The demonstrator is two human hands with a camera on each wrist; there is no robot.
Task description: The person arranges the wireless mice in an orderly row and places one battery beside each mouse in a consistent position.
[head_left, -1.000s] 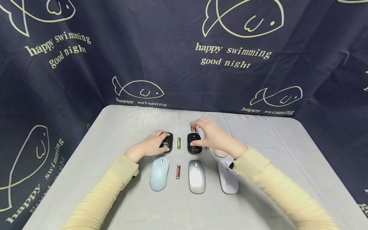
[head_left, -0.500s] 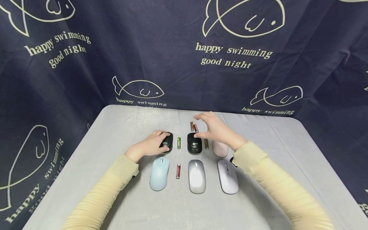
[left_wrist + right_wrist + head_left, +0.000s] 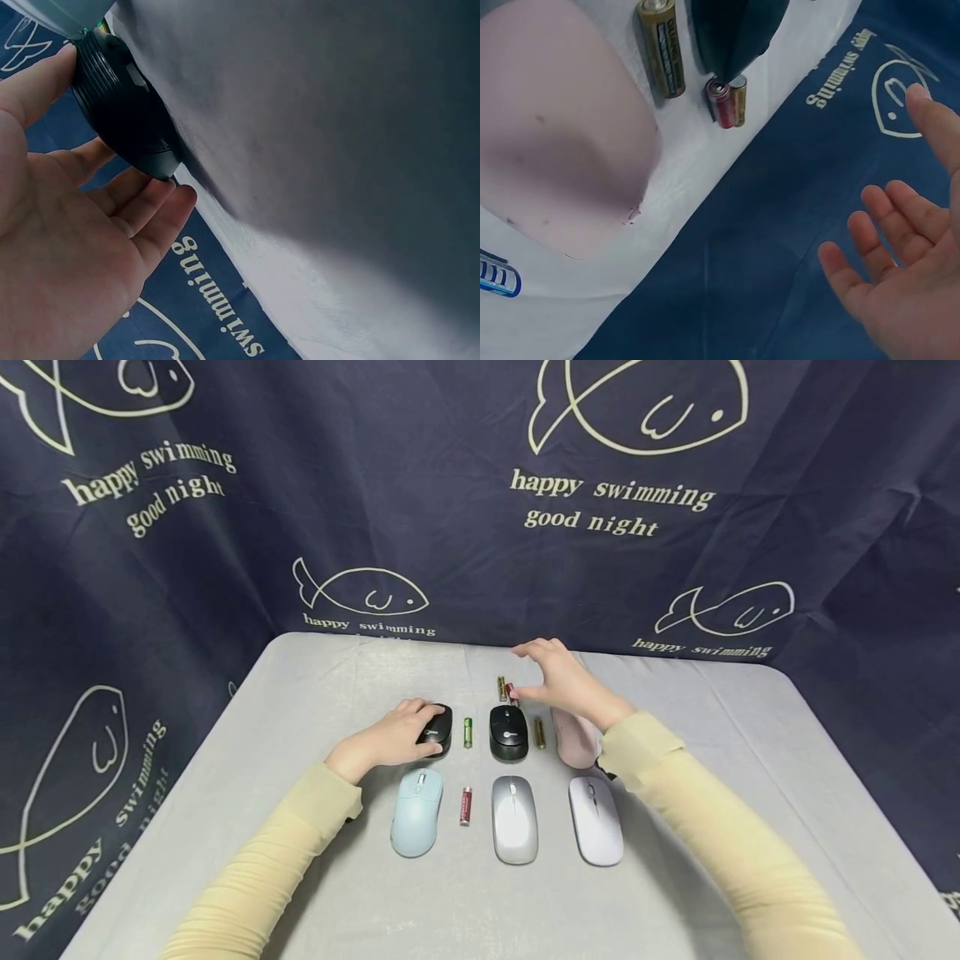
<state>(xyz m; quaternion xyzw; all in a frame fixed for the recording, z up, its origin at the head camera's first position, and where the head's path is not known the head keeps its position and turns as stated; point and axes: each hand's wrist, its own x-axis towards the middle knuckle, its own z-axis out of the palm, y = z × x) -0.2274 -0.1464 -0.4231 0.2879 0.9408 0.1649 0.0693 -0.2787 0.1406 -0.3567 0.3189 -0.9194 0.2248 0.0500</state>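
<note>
My left hand [image 3: 393, 735] holds a black computer mouse [image 3: 438, 732] at the left of the back row. In the left wrist view its thumb and fingers lie on opposite sides of that mouse [image 3: 120, 105]. My right hand [image 3: 568, 681] hangs with spread fingers over the back of the table, holding nothing. Below its thumb are a red battery [image 3: 511, 690] and a gold battery [image 3: 502, 687]. A second black mouse [image 3: 509, 733] stands just in front of them. Partly under the right wrist lies a pink mouse [image 3: 576, 742], with another gold battery [image 3: 540, 733] to its left.
Between the black mice lies a green battery [image 3: 468, 732]. In the front row are a light blue mouse [image 3: 416, 814], a red battery [image 3: 466, 807], a silver mouse [image 3: 514, 822] and a lavender mouse [image 3: 596, 822]. A blue striped item [image 3: 496, 274] shows beside the pink mouse.
My right hand has let go of the second black mouse and moved back and to the right, uncovering it and the gold battery. The left hand stays where it was.
</note>
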